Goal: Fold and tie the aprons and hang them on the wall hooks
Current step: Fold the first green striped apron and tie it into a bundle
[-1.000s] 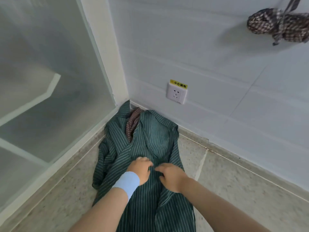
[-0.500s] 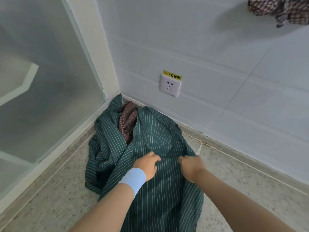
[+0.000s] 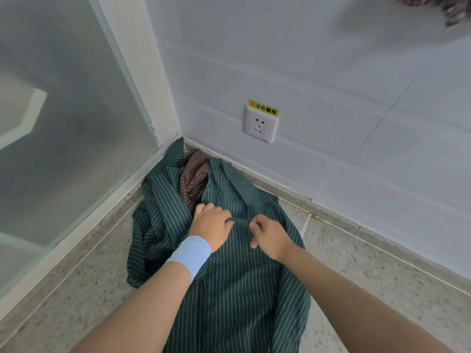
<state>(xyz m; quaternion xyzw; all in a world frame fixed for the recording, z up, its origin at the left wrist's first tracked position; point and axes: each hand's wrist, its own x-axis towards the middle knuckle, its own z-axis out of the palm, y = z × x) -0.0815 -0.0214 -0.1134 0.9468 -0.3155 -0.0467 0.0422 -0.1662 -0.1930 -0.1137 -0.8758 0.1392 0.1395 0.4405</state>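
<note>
Dark green cotton-like apron with thin white pinstripes (image 3: 237, 281) lies rumpled on the speckled grey terrazzo floor (image 3: 369, 289), its top bunched into the corner where the frosted glass partition (image 3: 63, 149) meets the white tiled wall (image 3: 331, 72). A brown striped apron (image 3: 192, 182) pokes out from under the green one at that corner. The left hand (image 3: 211, 225), with a light blue band (image 3: 190, 253) at the wrist, and the right hand (image 3: 270, 238) each pinch an end of a narrow green strap (image 3: 239, 220), stretched short between them just above the cloth. On the wall sits a white socket (image 3: 260, 126) topped by a yellow sticker (image 3: 263, 108) reading "小心触电". A chequered brown bundle (image 3: 438, 3), blurred, hangs at the upper right edge.
</note>
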